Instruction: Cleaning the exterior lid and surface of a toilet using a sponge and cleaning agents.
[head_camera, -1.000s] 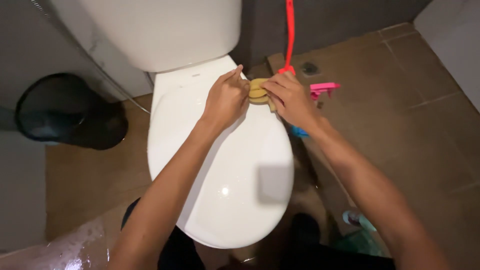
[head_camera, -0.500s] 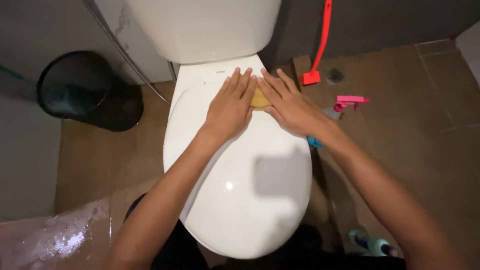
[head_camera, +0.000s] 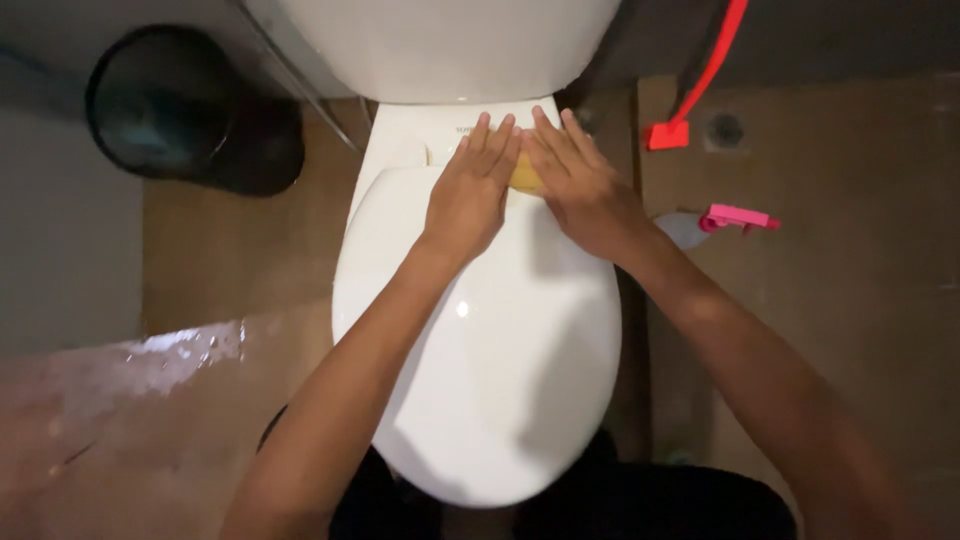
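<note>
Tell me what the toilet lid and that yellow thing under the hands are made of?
The toilet lid looks like smooth, glossy white plastic, since a bright light spot shines on it. The yellow thing looks like a soft sponge, dull and not shiny, but the hands hide most of it.

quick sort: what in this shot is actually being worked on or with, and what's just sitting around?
In use:
- left hand and right hand, both flat on a yellow sponge
- closed white toilet lid, under the sponge near the hinge

Lying about:
- black bin
- pink-topped spray bottle on the floor
- red-handled tool against the wall
</note>
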